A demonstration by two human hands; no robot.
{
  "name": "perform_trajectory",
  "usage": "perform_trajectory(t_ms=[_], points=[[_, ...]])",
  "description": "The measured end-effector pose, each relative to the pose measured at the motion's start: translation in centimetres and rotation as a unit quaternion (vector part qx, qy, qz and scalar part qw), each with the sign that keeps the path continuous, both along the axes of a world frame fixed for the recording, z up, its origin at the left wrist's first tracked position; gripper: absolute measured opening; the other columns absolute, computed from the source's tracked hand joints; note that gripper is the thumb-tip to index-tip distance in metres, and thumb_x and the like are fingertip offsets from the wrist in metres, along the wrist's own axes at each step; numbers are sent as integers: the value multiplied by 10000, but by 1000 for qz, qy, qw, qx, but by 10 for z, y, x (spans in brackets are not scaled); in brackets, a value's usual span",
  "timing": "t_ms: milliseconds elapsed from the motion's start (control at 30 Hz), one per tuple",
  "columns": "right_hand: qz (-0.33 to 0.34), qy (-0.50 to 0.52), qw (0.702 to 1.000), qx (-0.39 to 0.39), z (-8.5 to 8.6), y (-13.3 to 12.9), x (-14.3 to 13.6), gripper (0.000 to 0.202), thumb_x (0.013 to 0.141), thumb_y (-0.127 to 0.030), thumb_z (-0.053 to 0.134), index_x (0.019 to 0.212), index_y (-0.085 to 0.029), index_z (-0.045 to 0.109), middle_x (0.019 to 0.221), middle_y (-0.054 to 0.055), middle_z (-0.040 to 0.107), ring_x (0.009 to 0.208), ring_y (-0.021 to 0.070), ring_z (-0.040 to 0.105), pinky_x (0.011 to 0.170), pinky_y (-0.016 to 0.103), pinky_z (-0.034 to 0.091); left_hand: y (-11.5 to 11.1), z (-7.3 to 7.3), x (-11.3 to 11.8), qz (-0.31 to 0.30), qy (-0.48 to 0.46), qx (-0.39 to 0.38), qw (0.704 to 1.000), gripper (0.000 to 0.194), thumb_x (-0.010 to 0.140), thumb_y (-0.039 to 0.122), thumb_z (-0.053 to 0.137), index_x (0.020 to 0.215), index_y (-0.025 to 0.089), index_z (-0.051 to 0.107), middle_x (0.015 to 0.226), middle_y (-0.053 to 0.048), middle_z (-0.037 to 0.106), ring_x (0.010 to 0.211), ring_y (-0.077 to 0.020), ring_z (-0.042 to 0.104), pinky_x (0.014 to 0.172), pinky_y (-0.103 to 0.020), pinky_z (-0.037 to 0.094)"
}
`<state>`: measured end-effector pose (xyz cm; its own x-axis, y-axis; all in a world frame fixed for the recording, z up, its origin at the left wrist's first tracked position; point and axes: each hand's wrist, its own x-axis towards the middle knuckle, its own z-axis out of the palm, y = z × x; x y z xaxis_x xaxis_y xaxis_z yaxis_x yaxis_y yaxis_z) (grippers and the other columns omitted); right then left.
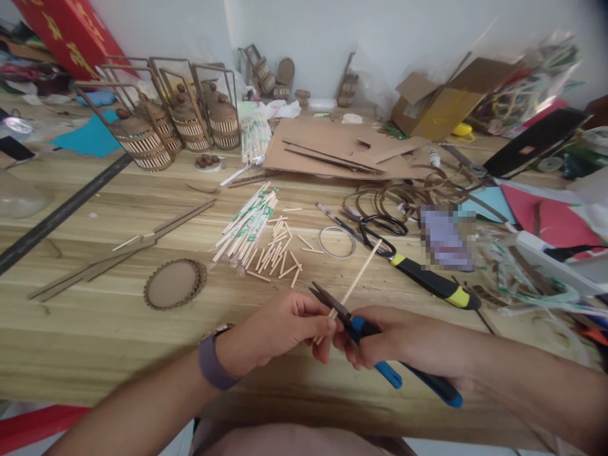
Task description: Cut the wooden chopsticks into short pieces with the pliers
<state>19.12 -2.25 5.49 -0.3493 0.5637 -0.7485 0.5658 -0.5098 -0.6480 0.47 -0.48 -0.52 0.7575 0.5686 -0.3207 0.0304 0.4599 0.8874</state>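
My left hand (308,323) pinches a thin wooden chopstick (361,273) near its lower end; the stick slants up to the right. My right hand (380,339) is wrapped around blue-and-black-handled pliers (349,316) with narrow dark pointed jaws. Those jaws lie across the stick just above my left fingertips, their tips slightly apart. Whether they grip the wood I cannot tell. Beyond my hands lie several short cut stick pieces (275,253) and a pile of paper-wrapped chopsticks (247,221). A round cardboard disc (175,284) with a ridged rim rests left of my left hand.
Several lantern-like cardboard baskets (142,142) stand at the back left. A cardboard sheet (327,149) lies behind the sticks. To the right are scissors (380,235), a black-and-yellow utility knife (432,282), a roll of tape (336,242), and curled brown strips (380,196).
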Motion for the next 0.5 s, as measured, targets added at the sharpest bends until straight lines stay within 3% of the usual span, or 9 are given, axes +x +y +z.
perform_trajectory(t_ms=[100, 233, 500], points=[[-29, 42, 998, -45, 4, 0, -1, 191, 522, -219, 576, 710, -183, 574, 714, -14, 565, 700, 142, 516, 648, 244, 415, 0, 0, 0, -2, 0, -1, 1000, 291, 798, 402, 624, 692, 131, 617, 618, -4, 603, 557, -106, 533, 588, -233, 387], [-43, 47, 997, -49, 5, 1, -2, 175, 522, -205, 588, 693, -193, 557, 722, -12, 566, 708, 145, 519, 660, 250, 417, 0, 0, 0, -4, 2, 3, 1000, 300, 806, 416, 619, 714, 131, 625, 619, -2, 600, 567, -102, 527, 595, -226, 379], [-29, 46, 998, -32, -7, -1, 3, 161, 555, -181, 556, 713, -195, 582, 657, -19, 547, 645, 144, 504, 618, 260, 400, 0, 2, 0, -6, 12, 3, 1000, 327, 801, 457, 624, 724, 139, 636, 605, 6, 600, 560, -102, 518, 608, -233, 367]])
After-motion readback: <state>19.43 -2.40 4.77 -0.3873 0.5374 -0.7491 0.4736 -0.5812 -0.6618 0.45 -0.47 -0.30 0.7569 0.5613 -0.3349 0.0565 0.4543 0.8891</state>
